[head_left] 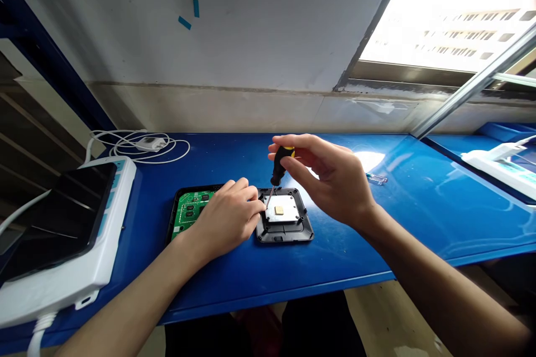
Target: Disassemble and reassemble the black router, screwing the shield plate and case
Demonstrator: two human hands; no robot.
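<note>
My right hand (pixel 324 173) grips a screwdriver (pixel 279 167) with a black and yellow handle, held nearly upright. Its shaft slants down to the upper left corner of a silver metal plate (pixel 288 209). That plate lies in a black plastic cover (pixel 285 237) and carries a small tan square pad (pixel 278 210). Curled at the cover's left edge, my left hand (pixel 234 212) has its fingertips close to the screwdriver's tip; what they pinch, if anything, is hidden. Partly under that hand, a green circuit board (pixel 190 209) sits in a second black casing (pixel 171 212).
A white power strip (pixel 121 201) with a dark phone (pixel 67 217) on it stands at left. Behind lies a coiled white cable (pixel 176 142) with a plug (pixel 151 144). Small clear-and-blue items (pixel 377 178) lie right on the blue table (pixel 439 206). Another white strip (pixel 502 170) is far right.
</note>
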